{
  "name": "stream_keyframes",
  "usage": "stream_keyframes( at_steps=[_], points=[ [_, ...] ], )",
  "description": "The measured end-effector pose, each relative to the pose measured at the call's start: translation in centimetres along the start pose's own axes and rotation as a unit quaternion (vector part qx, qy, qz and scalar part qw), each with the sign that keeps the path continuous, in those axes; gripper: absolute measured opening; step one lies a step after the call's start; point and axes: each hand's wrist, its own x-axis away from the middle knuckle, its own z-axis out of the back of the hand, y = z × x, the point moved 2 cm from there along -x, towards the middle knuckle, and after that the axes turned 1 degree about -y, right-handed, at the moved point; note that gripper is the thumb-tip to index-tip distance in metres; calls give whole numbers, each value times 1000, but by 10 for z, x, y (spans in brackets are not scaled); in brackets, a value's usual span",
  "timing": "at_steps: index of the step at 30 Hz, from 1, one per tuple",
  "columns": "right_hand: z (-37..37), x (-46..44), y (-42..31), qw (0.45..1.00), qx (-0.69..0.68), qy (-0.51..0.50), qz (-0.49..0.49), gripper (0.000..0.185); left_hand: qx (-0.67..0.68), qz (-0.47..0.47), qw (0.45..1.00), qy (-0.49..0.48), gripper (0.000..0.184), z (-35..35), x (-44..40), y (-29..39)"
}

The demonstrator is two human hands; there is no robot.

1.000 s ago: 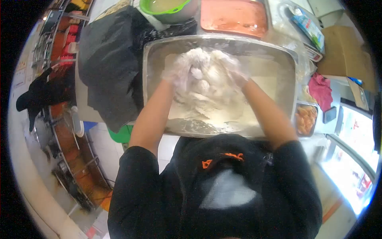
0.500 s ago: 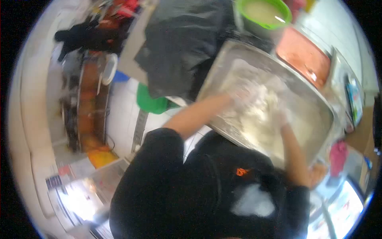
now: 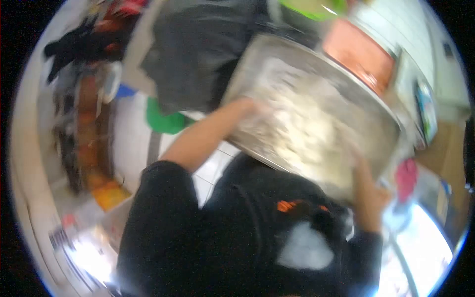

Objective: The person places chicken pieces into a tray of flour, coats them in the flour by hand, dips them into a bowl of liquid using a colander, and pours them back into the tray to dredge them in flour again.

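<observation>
A large metal tray [image 3: 381, 106] with raised sides lies in front of me. Pale, lumpy dough [image 3: 309, 131] and loose white flour [image 3: 279, 72] are spread inside it. My left hand [image 3: 260, 106] is at the left part of the tray, beside the dough, and motion smears its fingers. Over the right part of the dough is my right hand [image 3: 349, 141], whitish and blurred. Whether either hand grips dough cannot be made out.
Beyond the tray stand a green-rimmed bowl [image 3: 316, 11] and an orange-pink tray or lid [image 3: 358, 54]. Dark grey sheeting [image 3: 198, 54] covers something at the tray's left. A green object [image 3: 166, 119] is lower left; a pink cloth [image 3: 406, 179] lies right.
The whole view has shifted, so the tray sits further left and higher. My left hand has moved away from the middle of the dough towards the tray's left side.
</observation>
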Motion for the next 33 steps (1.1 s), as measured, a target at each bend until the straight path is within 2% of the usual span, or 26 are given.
stream_keyframes(
  at_steps=[4,8,10,13,14,15,16,17,19,21,22,23,24,25,26,28,30,31,32,33],
  points=[
    [-33,-31,3,997,-71,12,-31,38,-20,66,998,-7,38,-6,-10,-8],
    [-66,-62,-3,994,-105,4,4,38,-52,115,992,-18,39,-15,-15,1],
    [-71,-60,-7,997,-40,14,59,38,-11,119,993,-14,39,-16,-10,3],
    [-65,-35,-31,983,100,44,145,37,161,50,985,-26,35,-4,-4,-7],
    [-62,-20,-53,993,23,37,112,38,219,27,975,-30,33,1,-3,-7],
    [-59,-5,-75,995,-55,36,79,38,67,-19,996,-51,29,8,-4,2],
    [-58,6,-85,978,-208,28,15,39,-87,-66,991,-71,25,15,-4,7],
    [-52,4,-79,978,-208,29,16,39,-87,-60,992,-62,24,22,-1,10],
    [-23,-16,-59,958,-239,99,127,39,-46,-45,996,-66,28,33,2,28],
    [8,-41,-16,946,-136,280,88,37,65,2,998,-26,30,44,-14,14],
    [23,-49,-5,929,-159,333,-31,36,121,21,992,-2,32,49,-22,7],
    [36,-55,6,895,-181,379,-149,36,32,107,990,84,32,58,-34,-9],
    [45,-68,23,895,-183,381,-143,36,-17,144,981,128,33,60,-39,-8],
    [49,-86,46,927,-167,310,-126,33,-62,184,966,169,33,62,-43,-8],
    [49,-97,62,953,-149,238,-108,31,-78,157,967,187,29,50,-48,6],
    [20,-123,59,918,-366,136,-68,34,-111,104,963,223,23,17,-60,36],
    [-26,-146,14,958,-248,119,-79,57,-144,55,953,261,21,0,-59,54],
    [-43,-155,0,977,-165,132,-33,57,-240,75,949,189,20,2,-65,52],
    [-50,-159,-7,986,-80,147,12,57,-245,75,948,188,20,9,-75,31],
    [-51,-158,-5,985,-85,146,13,57,-195,-2,955,221,31,19,-84,-2]
  ],
)
